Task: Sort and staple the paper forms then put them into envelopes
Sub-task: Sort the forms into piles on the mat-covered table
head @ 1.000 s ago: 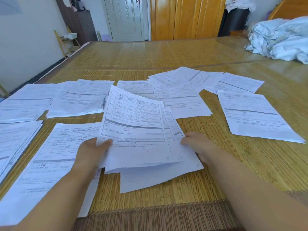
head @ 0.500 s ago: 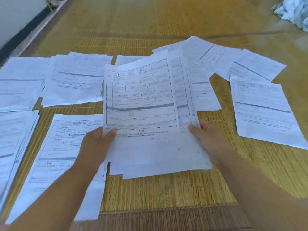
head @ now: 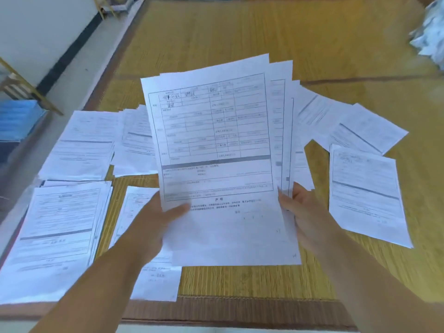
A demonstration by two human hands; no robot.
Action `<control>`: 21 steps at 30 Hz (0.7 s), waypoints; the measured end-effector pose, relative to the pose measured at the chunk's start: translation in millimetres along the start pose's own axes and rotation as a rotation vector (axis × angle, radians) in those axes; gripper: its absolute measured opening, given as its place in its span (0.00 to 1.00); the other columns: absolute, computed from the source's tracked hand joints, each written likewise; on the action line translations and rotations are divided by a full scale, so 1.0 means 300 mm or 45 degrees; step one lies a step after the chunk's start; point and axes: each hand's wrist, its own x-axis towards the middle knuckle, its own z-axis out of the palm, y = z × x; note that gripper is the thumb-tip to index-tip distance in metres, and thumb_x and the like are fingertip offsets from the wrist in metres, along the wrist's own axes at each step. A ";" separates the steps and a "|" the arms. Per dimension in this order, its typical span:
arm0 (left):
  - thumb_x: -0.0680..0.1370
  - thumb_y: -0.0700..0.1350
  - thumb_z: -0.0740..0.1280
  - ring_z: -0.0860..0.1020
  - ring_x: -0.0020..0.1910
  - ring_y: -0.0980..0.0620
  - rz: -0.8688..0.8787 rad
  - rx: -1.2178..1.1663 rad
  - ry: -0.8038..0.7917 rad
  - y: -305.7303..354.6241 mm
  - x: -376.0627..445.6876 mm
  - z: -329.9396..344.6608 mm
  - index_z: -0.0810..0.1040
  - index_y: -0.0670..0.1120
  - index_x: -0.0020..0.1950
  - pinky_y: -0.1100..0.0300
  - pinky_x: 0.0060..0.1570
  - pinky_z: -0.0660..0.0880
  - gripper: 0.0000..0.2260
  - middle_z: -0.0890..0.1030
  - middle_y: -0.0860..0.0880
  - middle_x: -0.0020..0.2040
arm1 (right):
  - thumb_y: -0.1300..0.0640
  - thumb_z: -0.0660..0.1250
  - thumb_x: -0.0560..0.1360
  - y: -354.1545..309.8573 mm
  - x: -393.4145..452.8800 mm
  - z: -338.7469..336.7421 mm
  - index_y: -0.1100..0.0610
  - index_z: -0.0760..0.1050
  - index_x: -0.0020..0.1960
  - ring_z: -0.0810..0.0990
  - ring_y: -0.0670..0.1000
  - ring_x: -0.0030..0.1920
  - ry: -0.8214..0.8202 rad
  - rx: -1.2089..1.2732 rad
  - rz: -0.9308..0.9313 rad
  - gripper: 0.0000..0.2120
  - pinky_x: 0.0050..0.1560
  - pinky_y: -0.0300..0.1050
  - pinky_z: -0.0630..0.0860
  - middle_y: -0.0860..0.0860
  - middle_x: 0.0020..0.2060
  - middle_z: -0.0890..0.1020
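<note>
Head view puts our left hand and right hand at frame center, each gripping a side edge of a fanned sheaf of forms raised above the bamboo mat. More stacks of forms lie at left and right; their print looks too blurred to read.

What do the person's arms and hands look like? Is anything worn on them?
Both forearms are bare up to the picture's lower edge: no sleeve shows. The left hand and the right hand wear no glove, and no ring, watch or bracelet shows on the parts in view. The fingertips of both hands are partly hidden behind paper.
</note>
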 end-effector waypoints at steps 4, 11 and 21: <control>0.66 0.45 0.72 0.80 0.57 0.50 -0.055 0.206 0.036 -0.001 0.019 -0.010 0.79 0.54 0.58 0.50 0.62 0.72 0.20 0.84 0.52 0.55 | 0.58 0.61 0.80 -0.007 0.037 0.026 0.56 0.78 0.62 0.83 0.56 0.56 0.060 0.087 0.153 0.13 0.57 0.56 0.77 0.54 0.55 0.84; 0.73 0.36 0.72 0.79 0.43 0.60 0.053 0.531 0.073 -0.041 0.266 -0.083 0.77 0.48 0.58 0.76 0.39 0.71 0.15 0.81 0.56 0.45 | 0.54 0.78 0.67 0.061 0.299 0.096 0.57 0.78 0.61 0.79 0.67 0.58 0.327 -0.143 0.326 0.24 0.63 0.69 0.71 0.63 0.57 0.81; 0.76 0.44 0.69 0.73 0.59 0.56 0.197 1.139 0.188 -0.041 0.645 -0.432 0.73 0.49 0.64 0.67 0.55 0.68 0.17 0.74 0.54 0.61 | 0.43 0.81 0.53 0.102 0.610 0.097 0.56 0.82 0.49 0.85 0.53 0.47 0.704 -0.211 0.177 0.28 0.48 0.49 0.80 0.50 0.45 0.86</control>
